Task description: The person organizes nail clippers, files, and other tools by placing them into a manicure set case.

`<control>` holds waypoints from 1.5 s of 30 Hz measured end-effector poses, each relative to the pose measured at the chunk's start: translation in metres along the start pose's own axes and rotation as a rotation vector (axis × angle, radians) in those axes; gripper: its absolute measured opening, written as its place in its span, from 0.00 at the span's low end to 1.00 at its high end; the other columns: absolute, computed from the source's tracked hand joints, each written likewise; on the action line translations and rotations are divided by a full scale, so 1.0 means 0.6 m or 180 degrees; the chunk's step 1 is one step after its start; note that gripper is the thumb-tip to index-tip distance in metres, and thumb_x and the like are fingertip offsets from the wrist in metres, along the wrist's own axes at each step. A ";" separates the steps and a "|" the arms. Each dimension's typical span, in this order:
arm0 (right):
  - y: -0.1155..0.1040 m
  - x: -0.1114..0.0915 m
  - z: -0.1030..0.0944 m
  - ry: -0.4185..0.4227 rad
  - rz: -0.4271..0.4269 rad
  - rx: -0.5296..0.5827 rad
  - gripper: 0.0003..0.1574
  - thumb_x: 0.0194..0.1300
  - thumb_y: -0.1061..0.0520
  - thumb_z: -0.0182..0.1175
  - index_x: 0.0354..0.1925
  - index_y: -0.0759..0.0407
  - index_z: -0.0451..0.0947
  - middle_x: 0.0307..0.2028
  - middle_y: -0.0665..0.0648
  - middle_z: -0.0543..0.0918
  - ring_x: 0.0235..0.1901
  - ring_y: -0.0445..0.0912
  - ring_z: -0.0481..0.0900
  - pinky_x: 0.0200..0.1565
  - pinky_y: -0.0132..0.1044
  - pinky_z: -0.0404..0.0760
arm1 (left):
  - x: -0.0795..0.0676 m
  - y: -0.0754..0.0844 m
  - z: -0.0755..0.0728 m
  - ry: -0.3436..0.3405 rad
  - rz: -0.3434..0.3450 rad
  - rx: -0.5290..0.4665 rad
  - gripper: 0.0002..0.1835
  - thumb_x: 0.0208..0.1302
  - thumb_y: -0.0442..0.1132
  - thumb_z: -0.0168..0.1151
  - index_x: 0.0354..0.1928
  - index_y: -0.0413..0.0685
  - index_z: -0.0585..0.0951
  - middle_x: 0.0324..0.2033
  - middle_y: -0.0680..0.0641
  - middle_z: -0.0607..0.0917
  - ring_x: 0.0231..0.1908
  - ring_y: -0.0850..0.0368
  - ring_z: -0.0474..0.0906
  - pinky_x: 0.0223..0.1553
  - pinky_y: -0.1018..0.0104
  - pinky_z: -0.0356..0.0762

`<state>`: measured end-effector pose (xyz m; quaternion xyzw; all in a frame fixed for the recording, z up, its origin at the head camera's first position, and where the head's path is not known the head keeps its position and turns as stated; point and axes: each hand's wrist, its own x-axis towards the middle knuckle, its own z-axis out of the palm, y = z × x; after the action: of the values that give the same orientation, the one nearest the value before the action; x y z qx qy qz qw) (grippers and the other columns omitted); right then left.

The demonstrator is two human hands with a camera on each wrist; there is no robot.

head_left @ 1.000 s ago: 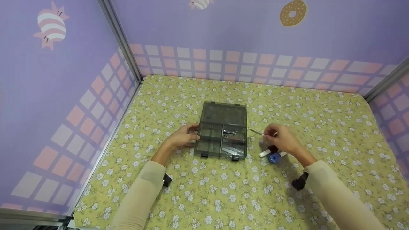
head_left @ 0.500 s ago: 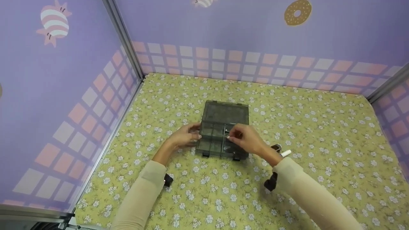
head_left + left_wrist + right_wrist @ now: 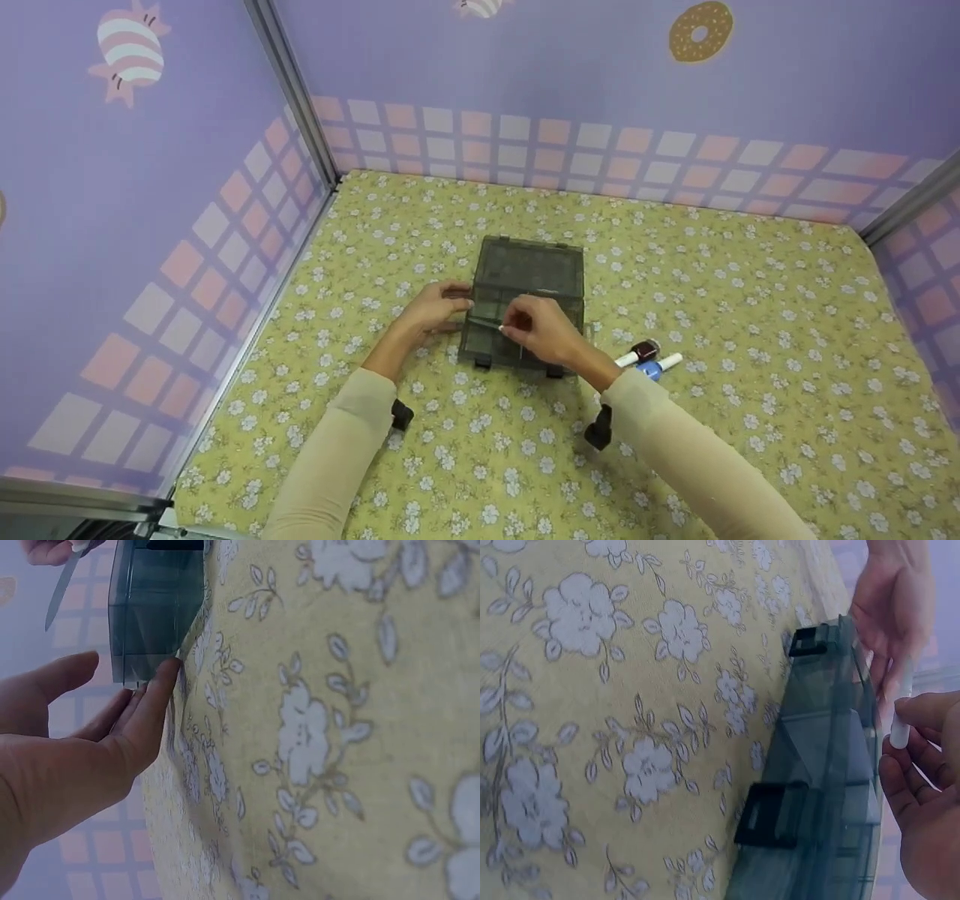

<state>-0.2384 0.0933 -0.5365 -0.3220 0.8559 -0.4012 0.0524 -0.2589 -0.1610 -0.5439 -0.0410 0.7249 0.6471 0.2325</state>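
Observation:
A grey see-through compartment box [image 3: 487,352] lies on the flowered cloth with its lid [image 3: 529,268] folded back. My left hand [image 3: 426,315] is at the box's left side; in the left wrist view its extended fingers [image 3: 154,701] reach the box's lower edge, thumb apart. Above the compartments, my right hand [image 3: 544,328] pinches a nail file [image 3: 484,323] by its white end. The file's flat grey blade [image 3: 60,592] points left, over the left compartments. From the right wrist side, the white handle [image 3: 900,731] shows between thumb and fingertips. My right hand hides much of the right compartments.
Right of the box lie a dark red nail polish bottle [image 3: 645,349] and a blue one [image 3: 649,370], both with white caps. Two black latches [image 3: 774,814] stick out at the box's front. Purple patterned walls [image 3: 570,82] enclose the cloth-covered table [image 3: 750,300].
My right hand has carried the nail file from beside the nail polish bottles leftward over the box, uncovering the bottles again. The left hand has stayed at the box's left side.

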 end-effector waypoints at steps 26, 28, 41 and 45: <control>0.018 -0.042 -0.038 -0.0052 0.0005 0.0004 0.09 0.72 0.64 0.69 0.49 0.65 0.85 0.43 0.56 0.83 0.41 0.47 0.84 0.45 0.44 0.87 | 0.004 -0.006 0.002 0.0050 0.0120 0.0091 0.29 0.77 0.32 0.61 0.77 0.43 0.70 0.70 0.40 0.74 0.65 0.44 0.76 0.62 0.48 0.79; 0.025 -0.056 -0.057 -0.0061 0.0078 -0.0002 0.10 0.73 0.63 0.69 0.50 0.64 0.85 0.44 0.55 0.82 0.42 0.47 0.84 0.46 0.44 0.86 | 0.003 -0.005 0.002 0.0038 0.0130 0.0102 0.29 0.77 0.33 0.61 0.77 0.43 0.70 0.70 0.40 0.74 0.65 0.43 0.76 0.63 0.47 0.79; 0.097 -0.147 -0.156 0.0261 0.0471 -0.0136 0.11 0.73 0.63 0.68 0.51 0.65 0.85 0.46 0.57 0.84 0.45 0.51 0.82 0.49 0.54 0.83 | 0.004 -0.003 0.003 -0.0003 0.0174 0.0214 0.29 0.78 0.34 0.60 0.78 0.45 0.69 0.70 0.41 0.74 0.65 0.45 0.77 0.60 0.48 0.81; 0.121 -0.174 -0.172 0.0322 0.0534 -0.0246 0.11 0.73 0.63 0.67 0.51 0.66 0.85 0.46 0.59 0.84 0.45 0.53 0.83 0.48 0.54 0.84 | 0.005 -0.003 0.004 -0.0025 0.0184 0.0219 0.29 0.78 0.34 0.60 0.77 0.43 0.69 0.70 0.40 0.74 0.65 0.44 0.76 0.61 0.48 0.80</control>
<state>-0.2292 0.2564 -0.5370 -0.2304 0.8962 -0.3779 0.0300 -0.2601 -0.1580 -0.5467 -0.0095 0.7466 0.6285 0.2179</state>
